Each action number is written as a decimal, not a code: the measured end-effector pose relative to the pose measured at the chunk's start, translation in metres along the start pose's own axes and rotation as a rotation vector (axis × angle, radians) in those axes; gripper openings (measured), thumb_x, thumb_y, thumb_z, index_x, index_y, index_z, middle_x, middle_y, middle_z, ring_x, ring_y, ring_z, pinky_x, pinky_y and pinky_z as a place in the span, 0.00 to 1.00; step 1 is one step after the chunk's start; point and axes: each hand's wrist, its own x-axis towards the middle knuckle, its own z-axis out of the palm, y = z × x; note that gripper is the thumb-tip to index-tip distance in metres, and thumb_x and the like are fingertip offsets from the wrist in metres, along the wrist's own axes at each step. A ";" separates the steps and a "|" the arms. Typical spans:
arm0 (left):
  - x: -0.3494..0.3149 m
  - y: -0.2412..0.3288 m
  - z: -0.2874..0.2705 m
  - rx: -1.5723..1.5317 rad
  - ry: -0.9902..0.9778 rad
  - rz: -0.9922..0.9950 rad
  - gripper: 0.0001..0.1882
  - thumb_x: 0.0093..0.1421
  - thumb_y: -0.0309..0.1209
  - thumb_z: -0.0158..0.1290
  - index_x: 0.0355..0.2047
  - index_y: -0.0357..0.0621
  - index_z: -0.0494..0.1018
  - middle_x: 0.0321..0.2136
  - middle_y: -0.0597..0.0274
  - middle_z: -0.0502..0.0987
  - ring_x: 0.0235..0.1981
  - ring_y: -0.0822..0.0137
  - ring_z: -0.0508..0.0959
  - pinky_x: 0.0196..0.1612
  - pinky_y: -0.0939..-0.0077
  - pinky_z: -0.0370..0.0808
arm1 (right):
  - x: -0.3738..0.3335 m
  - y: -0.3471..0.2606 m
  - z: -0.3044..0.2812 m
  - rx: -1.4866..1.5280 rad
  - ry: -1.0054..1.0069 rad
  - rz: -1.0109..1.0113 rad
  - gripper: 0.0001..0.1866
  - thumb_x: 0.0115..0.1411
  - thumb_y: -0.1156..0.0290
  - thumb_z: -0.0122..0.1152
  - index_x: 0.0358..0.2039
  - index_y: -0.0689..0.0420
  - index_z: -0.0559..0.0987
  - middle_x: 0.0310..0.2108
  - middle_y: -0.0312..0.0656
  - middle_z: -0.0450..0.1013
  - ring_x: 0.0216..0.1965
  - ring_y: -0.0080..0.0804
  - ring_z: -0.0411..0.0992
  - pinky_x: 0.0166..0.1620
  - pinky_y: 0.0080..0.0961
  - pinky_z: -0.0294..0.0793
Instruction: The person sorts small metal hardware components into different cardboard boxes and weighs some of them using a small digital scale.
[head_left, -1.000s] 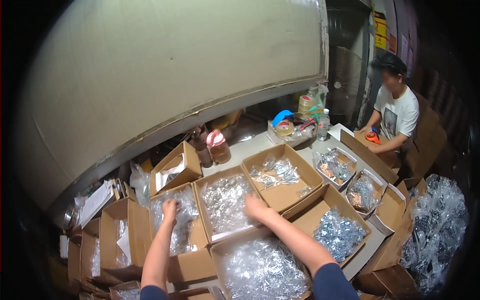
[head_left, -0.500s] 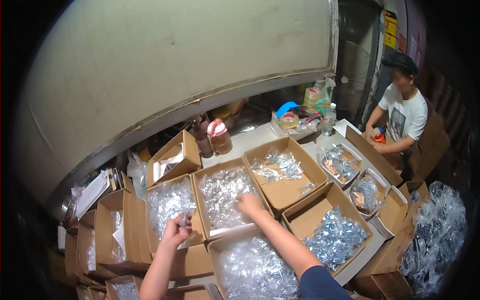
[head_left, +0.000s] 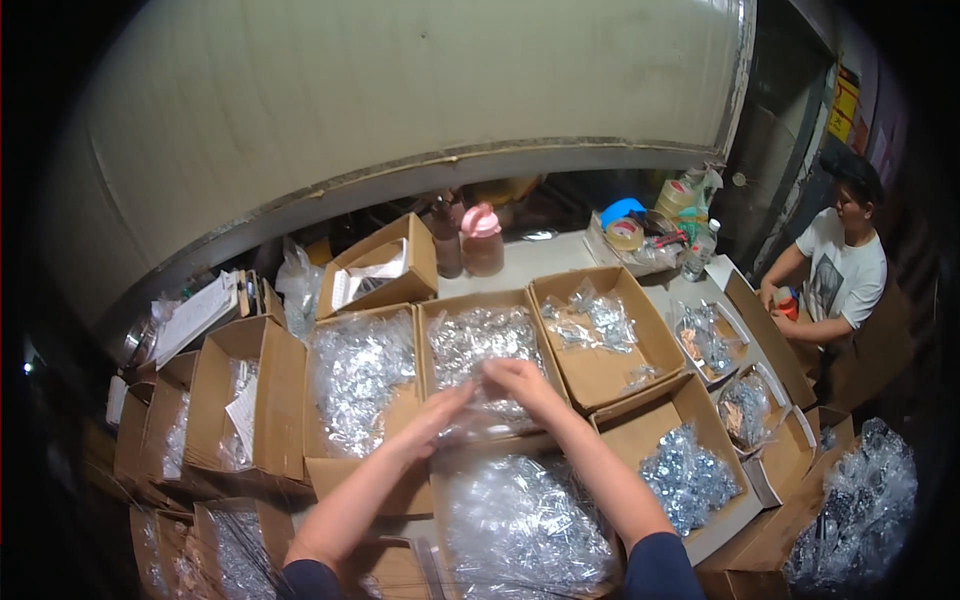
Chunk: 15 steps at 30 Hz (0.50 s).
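Note:
My left hand point(head_left: 440, 418) and my right hand point(head_left: 523, 385) face each other above the near half of a cardboard box point(head_left: 556, 372) of small silvery metal parts point(head_left: 475, 335). Motion blurs the left hand, whose fingers look drawn together; a patch of something clear, seemingly a small plastic bag, shows between the hands. The right hand's fingers are bent and pinched, and whatever is in them is too small to make out. Just below both hands stands a box with a heap of clear bags point(head_left: 525, 525). Left of them is another box holding shiny bagged parts point(head_left: 362, 375).
Boxes with bagged hardware point(head_left: 600, 318) and loose bluish metal pieces point(head_left: 690, 475) stand at the right. A pink-lidded jug point(head_left: 483, 245), tape rolls point(head_left: 625, 232) and a water bottle point(head_left: 700, 250) are at the back. A person point(head_left: 835, 270) sits at the far right.
My left hand has moved right, from the left box to beside my right hand, carrying a small clear bag. My right hand has come up from the metal parts. The view has shifted.

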 end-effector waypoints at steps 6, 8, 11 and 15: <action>0.032 -0.041 -0.021 -0.210 -0.170 0.009 0.07 0.64 0.31 0.47 0.32 0.42 0.71 0.23 0.62 0.75 0.18 0.77 0.71 0.18 0.83 0.66 | 0.016 -0.007 -0.166 -1.573 0.663 0.261 0.21 0.53 0.68 0.62 0.48 0.59 0.75 0.45 0.51 0.75 0.43 0.46 0.76 0.47 0.38 0.74; 0.034 -0.048 -0.015 -0.091 -0.036 0.134 0.06 0.63 0.29 0.47 0.34 0.39 0.71 0.26 0.58 0.77 0.25 0.71 0.77 0.25 0.79 0.72 | -0.005 0.010 -0.194 -1.831 0.811 0.577 0.24 0.51 0.68 0.62 0.50 0.58 0.74 0.49 0.52 0.73 0.46 0.48 0.75 0.47 0.41 0.74; 0.040 -0.049 0.000 -0.056 -0.118 0.184 0.08 0.60 0.27 0.47 0.36 0.36 0.72 0.30 0.53 0.78 0.34 0.64 0.79 0.38 0.73 0.75 | -0.034 0.036 -0.270 -1.674 0.499 0.674 0.23 0.49 0.68 0.61 0.48 0.57 0.77 0.47 0.56 0.74 0.46 0.49 0.75 0.47 0.44 0.75; 0.020 -0.037 -0.009 -0.089 -0.074 0.155 0.08 0.59 0.25 0.47 0.37 0.38 0.72 0.29 0.57 0.77 0.32 0.67 0.77 0.36 0.76 0.73 | -0.019 0.011 -0.227 -1.455 0.699 0.492 0.15 0.49 0.68 0.57 0.36 0.61 0.81 0.40 0.55 0.77 0.46 0.49 0.75 0.47 0.41 0.74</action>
